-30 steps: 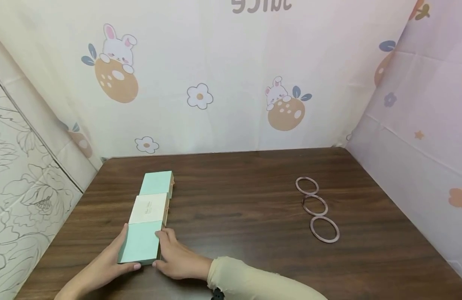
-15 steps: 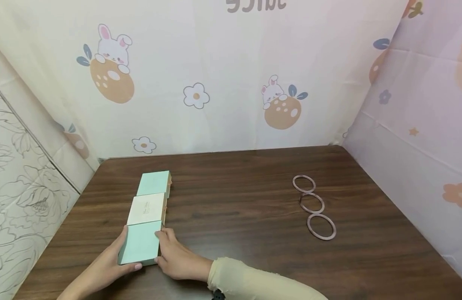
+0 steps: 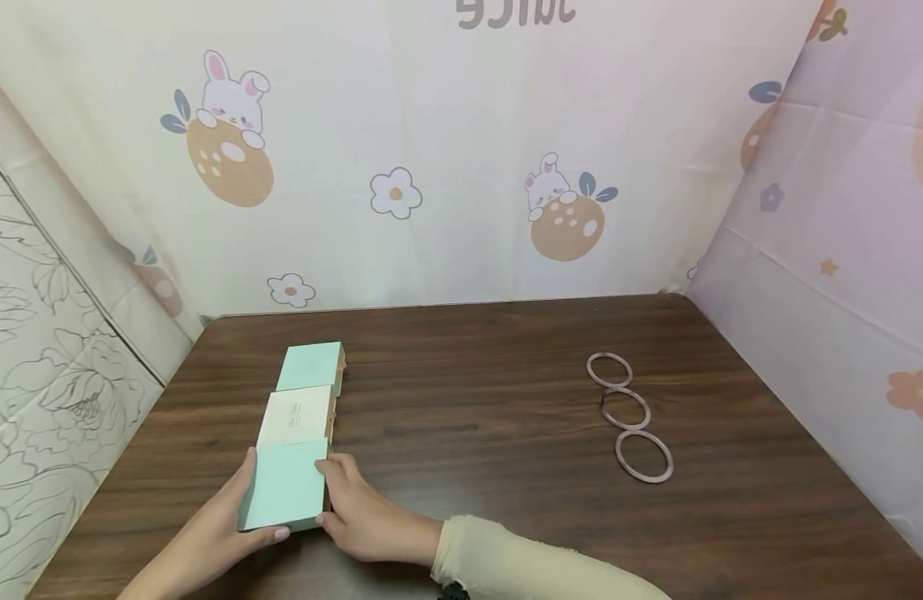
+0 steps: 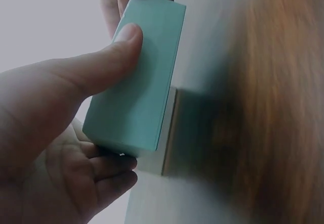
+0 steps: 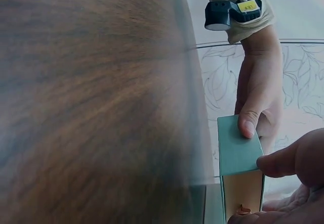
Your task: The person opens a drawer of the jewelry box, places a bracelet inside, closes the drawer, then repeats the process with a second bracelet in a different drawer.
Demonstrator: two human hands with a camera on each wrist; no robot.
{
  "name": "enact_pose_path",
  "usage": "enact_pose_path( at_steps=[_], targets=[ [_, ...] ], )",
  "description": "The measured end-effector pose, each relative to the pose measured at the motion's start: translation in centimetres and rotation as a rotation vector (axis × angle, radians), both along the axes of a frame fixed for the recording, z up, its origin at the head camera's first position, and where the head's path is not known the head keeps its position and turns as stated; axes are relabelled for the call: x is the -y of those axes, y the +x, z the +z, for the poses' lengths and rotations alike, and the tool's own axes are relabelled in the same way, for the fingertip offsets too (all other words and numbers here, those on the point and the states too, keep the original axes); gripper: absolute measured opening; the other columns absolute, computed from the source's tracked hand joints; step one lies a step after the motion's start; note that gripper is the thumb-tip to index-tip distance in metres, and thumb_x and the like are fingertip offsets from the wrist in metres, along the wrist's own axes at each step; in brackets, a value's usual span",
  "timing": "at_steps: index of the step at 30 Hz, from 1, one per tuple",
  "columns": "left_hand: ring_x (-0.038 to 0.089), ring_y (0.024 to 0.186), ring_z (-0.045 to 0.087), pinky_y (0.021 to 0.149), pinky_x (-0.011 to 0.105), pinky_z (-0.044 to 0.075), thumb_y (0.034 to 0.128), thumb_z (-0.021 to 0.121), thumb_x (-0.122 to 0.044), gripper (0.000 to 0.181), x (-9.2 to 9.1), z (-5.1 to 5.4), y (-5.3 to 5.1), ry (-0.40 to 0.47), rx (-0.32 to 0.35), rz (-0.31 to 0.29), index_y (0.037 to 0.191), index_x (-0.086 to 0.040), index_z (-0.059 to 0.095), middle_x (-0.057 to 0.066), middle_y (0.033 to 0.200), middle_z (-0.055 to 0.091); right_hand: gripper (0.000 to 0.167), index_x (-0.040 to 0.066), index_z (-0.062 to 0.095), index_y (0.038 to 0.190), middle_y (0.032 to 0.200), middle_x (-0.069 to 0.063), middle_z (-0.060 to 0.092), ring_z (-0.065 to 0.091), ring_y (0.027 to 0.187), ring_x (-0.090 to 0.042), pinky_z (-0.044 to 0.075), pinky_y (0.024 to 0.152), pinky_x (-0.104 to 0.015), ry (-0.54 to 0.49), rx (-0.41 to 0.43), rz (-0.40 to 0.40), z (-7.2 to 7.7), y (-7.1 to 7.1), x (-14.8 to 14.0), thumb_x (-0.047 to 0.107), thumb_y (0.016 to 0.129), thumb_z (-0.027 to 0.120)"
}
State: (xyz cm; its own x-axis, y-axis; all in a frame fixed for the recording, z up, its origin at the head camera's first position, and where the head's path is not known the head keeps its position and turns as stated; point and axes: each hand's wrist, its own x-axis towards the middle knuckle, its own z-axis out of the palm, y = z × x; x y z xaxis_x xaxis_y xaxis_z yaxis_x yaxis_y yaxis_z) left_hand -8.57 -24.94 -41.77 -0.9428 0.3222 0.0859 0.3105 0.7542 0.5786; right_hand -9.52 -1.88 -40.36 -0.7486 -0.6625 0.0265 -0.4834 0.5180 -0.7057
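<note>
On the near side of the white box, gripping the near green box between left hand and right hand; seemingly almost lined up, not yet let go.

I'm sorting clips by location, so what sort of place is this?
Probably an indoor tabletop corner, perhaps screened off for recording: a dark brown wood-grain table sits before a cream, bunny-printed, cloth-like hanging, with a white, grey-line floral covering at left.

Your left hand and right hand grip, facing each other, thumbs close together between them; your right forearm slants outward behind.
</note>
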Motion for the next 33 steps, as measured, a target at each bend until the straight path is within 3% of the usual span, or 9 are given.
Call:
enact_pose_path(
  at_steps=[4,6,10,16,24,33],
  targets=[
    [0.042,0.122,0.043,0.089,0.048,0.042,0.0719,0.081,-0.042,0.115,-1.1,0.7,0.1,-0.024,-0.046,0.019,0.144,0.016,0.014,0.037,0.142,0.03,0.055,-0.002,0.024,0.145,0.144,-0.02,0.023,0.037,0.129,-0.018,0.037,0.098,-0.025,-0.019,0.012,0.017,0.3,-0.1,-1.2,0.013,0.099,0.05],
    [0.042,0.121,0.044,0.088,0.054,0.041,0.0711,0.082,-0.042,0.113,-1.8,0.9,0.1,-0.019,-0.063,0.026,0.143,0.018,0.017,0.037,0.14,0.033,0.054,-0.002,0.024,0.145,0.144,-0.02,0.023,0.036,0.13,-0.019,0.037,0.098,-0.026,-0.026,0.001,0.024,0.4,-0.2,-1.9,0.013,0.1,0.049],
    [0.042,0.12,0.045,0.088,0.054,0.041,0.0713,0.081,-0.045,0.113,-3.3,1.2,-0.1,0.006,-0.062,0.036,0.143,0.018,0.019,0.036,0.139,0.035,0.054,-0.003,0.024,0.145,0.144,-0.02,0.026,0.035,0.131,-0.021,0.036,0.101,-0.029,-0.031,-0.049,0.026,0.6,-0.3,-3.4,0.013,0.1,0.049],
    [0.035,0.119,0.048,0.089,0.05,0.043,0.0724,0.077,-0.052,0.114,-5.8,1.5,-0.7,0.037,-0.044,0.032,0.144,0.015,0.02,0.032,0.142,0.035,0.054,-0.003,0.024,0.146,0.145,-0.018,0.026,0.034,0.132,-0.022,0.036,0.102,-0.032,-0.037,-0.059,0.019,1.1,-0.6,-6.2,0.014,0.1,0.049],
    [0.027,0.119,0.049,0.09,0.044,0.043,0.0722,0.077,-0.054,0.114,-9.5,0.7,-1.5,0.071,-0.056,0.009,0.147,0.011,0.019,0.025,0.146,0.035,0.054,0.002,0.026,0.147,0.147,-0.012,0.026,0.033,0.133,-0.02,0.036,0.102,-0.037,-0.037,-0.041,-0.032,1.3,-0.8,-10.1,0.014,0.1,0.05],
    [0.027,0.117,0.051,0.089,0.041,0.045,0.0707,0.083,-0.043,0.113,-13.3,0.3,-3.3,0.1,-0.099,-0.019,0.146,0.011,0.019,0.023,0.146,0.035,0.056,0.002,0.027,0.147,0.147,-0.014,0.027,0.033,0.133,-0.024,0.034,0.102,-0.044,-0.051,-0.048,-0.05,1.1,-2.0,-13.8,0.009,0.098,0.053]
  ],
)
